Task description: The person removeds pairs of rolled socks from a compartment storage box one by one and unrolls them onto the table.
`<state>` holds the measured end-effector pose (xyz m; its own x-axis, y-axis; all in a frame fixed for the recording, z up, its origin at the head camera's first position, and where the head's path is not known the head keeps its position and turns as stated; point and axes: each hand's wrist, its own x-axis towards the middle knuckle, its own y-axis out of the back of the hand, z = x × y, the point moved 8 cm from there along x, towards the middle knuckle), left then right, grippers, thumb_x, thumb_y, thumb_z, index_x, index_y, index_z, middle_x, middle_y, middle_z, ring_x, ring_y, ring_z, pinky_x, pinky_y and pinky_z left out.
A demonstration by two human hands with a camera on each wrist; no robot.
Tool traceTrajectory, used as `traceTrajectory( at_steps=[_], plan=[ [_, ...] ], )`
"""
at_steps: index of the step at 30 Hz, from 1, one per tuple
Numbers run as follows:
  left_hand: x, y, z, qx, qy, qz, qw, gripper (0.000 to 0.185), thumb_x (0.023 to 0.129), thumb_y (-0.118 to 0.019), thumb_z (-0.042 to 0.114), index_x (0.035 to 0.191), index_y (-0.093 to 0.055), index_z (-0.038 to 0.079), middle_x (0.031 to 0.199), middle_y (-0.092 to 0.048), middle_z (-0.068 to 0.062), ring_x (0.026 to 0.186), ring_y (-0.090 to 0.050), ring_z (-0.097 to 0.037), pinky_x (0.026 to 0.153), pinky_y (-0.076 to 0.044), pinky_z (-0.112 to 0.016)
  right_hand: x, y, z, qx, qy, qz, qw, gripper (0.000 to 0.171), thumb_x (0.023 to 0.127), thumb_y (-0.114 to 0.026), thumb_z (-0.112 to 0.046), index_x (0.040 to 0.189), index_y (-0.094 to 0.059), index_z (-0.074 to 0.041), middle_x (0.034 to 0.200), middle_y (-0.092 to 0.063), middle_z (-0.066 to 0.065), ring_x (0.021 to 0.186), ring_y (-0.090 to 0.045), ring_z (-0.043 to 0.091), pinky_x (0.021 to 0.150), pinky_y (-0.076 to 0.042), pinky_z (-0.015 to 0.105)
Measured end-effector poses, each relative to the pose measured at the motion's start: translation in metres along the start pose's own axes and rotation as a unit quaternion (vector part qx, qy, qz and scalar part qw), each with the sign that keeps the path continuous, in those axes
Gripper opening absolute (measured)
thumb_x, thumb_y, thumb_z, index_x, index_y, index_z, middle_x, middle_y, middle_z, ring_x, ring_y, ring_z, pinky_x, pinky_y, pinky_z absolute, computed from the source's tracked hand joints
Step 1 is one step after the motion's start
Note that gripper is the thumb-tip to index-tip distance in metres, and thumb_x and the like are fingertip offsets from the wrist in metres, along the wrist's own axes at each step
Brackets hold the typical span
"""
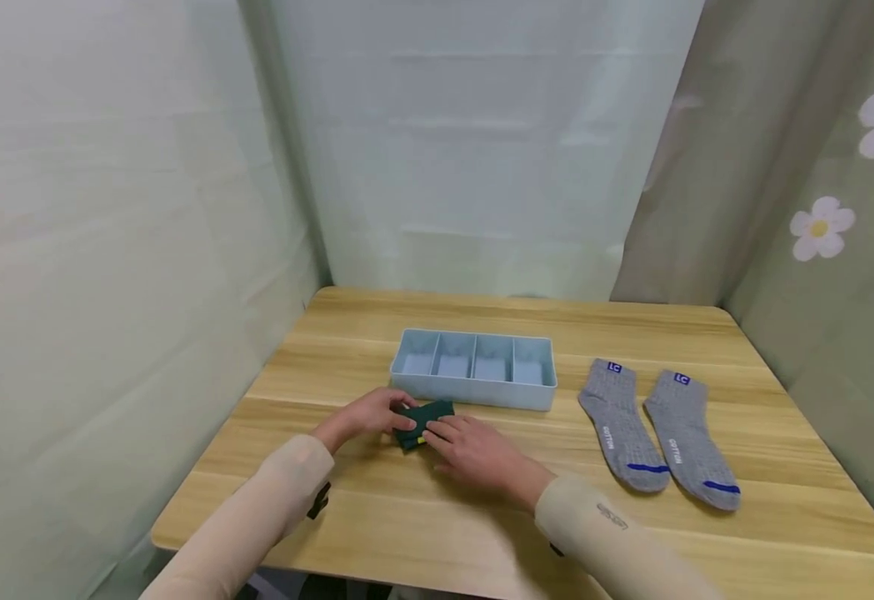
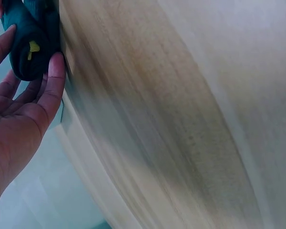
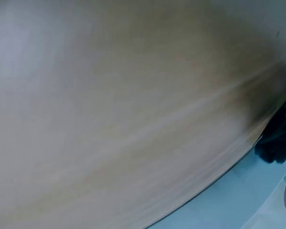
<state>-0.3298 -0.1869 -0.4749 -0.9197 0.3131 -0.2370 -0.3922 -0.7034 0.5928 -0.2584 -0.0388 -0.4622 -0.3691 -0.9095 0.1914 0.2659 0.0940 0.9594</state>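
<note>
Dark green fabric, a folded sock bundle [image 1: 423,422] with a small yellow mark, lies on the wooden bench [image 1: 526,533] just in front of the pale blue divided organiser tray [image 1: 474,368]. We see our left hand [image 1: 371,414] at the bundle's left edge and our right hand [image 1: 474,452] at its right edge, so the fold is pinned from both sides and cannot spring apart. In the left wrist view the left hand's fingers [image 2: 55,83] lie nearly straight against the rolled fabric, touching rather than clasping it. The right hand rests with extended fingers on the bundle; whether the thumb tucks beneath we cannot tell, since the right wrist view is blurred and shows only a dark corner of the sock.

The tray has four compartments in a row, all showing bare floors. To its right, well apart from the hands, two grey socks [image 1: 657,433] with blue toe stripes lie flat side by side, cuffs toward the far edge of the bench. Pale curtains enclose the bench on three sides.
</note>
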Motion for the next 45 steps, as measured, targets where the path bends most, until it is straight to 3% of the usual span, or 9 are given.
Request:
traceTrajectory(
  at_steps=[4,7,11,14,22,29,38,42,45],
  plan=[
    [0.0,0.001,0.001,-0.001,0.018,0.001,0.9998,0.035,0.09,-0.074,0.018,0.121,-0.066,0.004,0.11,-0.066,-0.01,0.089,-0.061,-0.019,0.075,-0.056,-0.035,-0.002,-0.003,-0.007,0.018,-0.002,-0.019,1.0,0.059,0.1,-0.055,-0.047,0.145,-0.051,-0.009,0.146,-0.052,0.006,0.134,-0.046,0.023,0.11,-0.038,0.039],
    [-0.002,0.001,0.0,0.004,0.023,-0.003,0.9997,0.036,0.091,-0.073,0.018,0.122,-0.065,0.004,0.111,-0.065,-0.01,0.09,-0.061,-0.02,0.075,-0.056,-0.035,-0.002,-0.006,-0.012,0.003,0.006,-0.024,1.0,0.059,0.1,-0.053,-0.049,0.144,-0.052,-0.01,0.144,-0.053,0.006,0.133,-0.047,0.022,0.11,-0.038,0.039],
    [-0.003,0.002,0.0,0.007,0.011,-0.002,0.9999,0.035,0.09,-0.073,0.016,0.122,-0.065,0.001,0.107,-0.065,-0.011,0.086,-0.061,-0.02,0.072,-0.056,-0.034,-0.002,-0.006,-0.013,-0.005,0.007,-0.012,1.0,0.056,0.1,-0.054,-0.048,0.139,-0.055,-0.008,0.136,-0.059,0.005,0.126,-0.052,0.022,0.109,-0.039,0.036],
    [-0.003,0.003,0.001,0.009,0.001,-0.001,1.0,0.036,0.09,-0.073,0.016,0.121,-0.065,0.0,0.106,-0.066,-0.012,0.085,-0.061,-0.02,0.071,-0.056,-0.035,-0.002,-0.009,-0.009,0.027,-0.015,-0.019,0.999,0.058,0.099,-0.056,-0.046,0.139,-0.054,-0.004,0.136,-0.058,0.008,0.127,-0.052,0.023,0.11,-0.038,0.035],
    [-0.004,0.006,0.021,0.114,-0.063,0.024,0.9911,0.039,0.088,-0.076,0.021,0.123,-0.066,0.005,0.117,-0.066,-0.009,0.108,-0.06,-0.025,0.095,-0.048,-0.044,0.0,-0.01,0.0,0.075,-0.059,-0.076,0.993,0.06,0.101,-0.051,-0.045,0.143,-0.051,-0.002,0.144,-0.053,0.01,0.132,-0.048,0.026,0.111,-0.036,0.035],
    [-0.004,-0.002,0.025,0.16,-0.109,0.034,0.9805,0.046,0.086,-0.079,0.02,0.126,-0.063,0.005,0.119,-0.066,-0.01,0.107,-0.059,-0.023,0.094,-0.047,-0.042,-0.001,-0.006,-0.002,0.072,-0.059,-0.089,0.992,0.06,0.101,-0.051,-0.046,0.142,-0.052,-0.002,0.144,-0.053,0.011,0.133,-0.049,0.025,0.111,-0.036,0.038],
    [-0.004,0.004,0.017,0.175,-0.07,0.073,0.9793,0.024,0.091,-0.07,0.013,0.113,-0.072,0.002,0.106,-0.071,-0.007,0.094,-0.062,-0.019,0.087,-0.05,-0.039,-0.001,-0.015,-0.007,0.092,-0.062,-0.098,0.989,0.059,0.101,-0.051,-0.045,0.145,-0.05,-0.005,0.148,-0.049,0.009,0.136,-0.046,0.023,0.113,-0.033,0.039],
    [-0.004,0.005,0.017,0.173,-0.051,0.063,0.9816,0.021,0.089,-0.072,0.012,0.107,-0.074,0.001,0.093,-0.071,-0.004,0.08,-0.058,-0.015,0.076,-0.05,-0.033,0.0,-0.014,-0.005,0.106,-0.067,-0.078,0.989,0.052,0.102,-0.052,-0.039,0.142,-0.054,-0.005,0.143,-0.054,0.009,0.132,-0.05,0.024,0.111,-0.036,0.041],
    [-0.007,0.006,0.013,0.163,-0.018,0.05,0.9852,0.015,0.087,-0.073,0.012,0.099,-0.076,0.002,0.079,-0.067,-0.001,0.07,-0.053,-0.013,0.067,-0.046,-0.029,0.004,-0.01,-0.001,0.113,-0.075,-0.054,0.989,0.048,0.103,-0.052,-0.035,0.139,-0.056,-0.004,0.14,-0.057,0.011,0.129,-0.053,0.026,0.11,-0.038,0.042]
  ],
)
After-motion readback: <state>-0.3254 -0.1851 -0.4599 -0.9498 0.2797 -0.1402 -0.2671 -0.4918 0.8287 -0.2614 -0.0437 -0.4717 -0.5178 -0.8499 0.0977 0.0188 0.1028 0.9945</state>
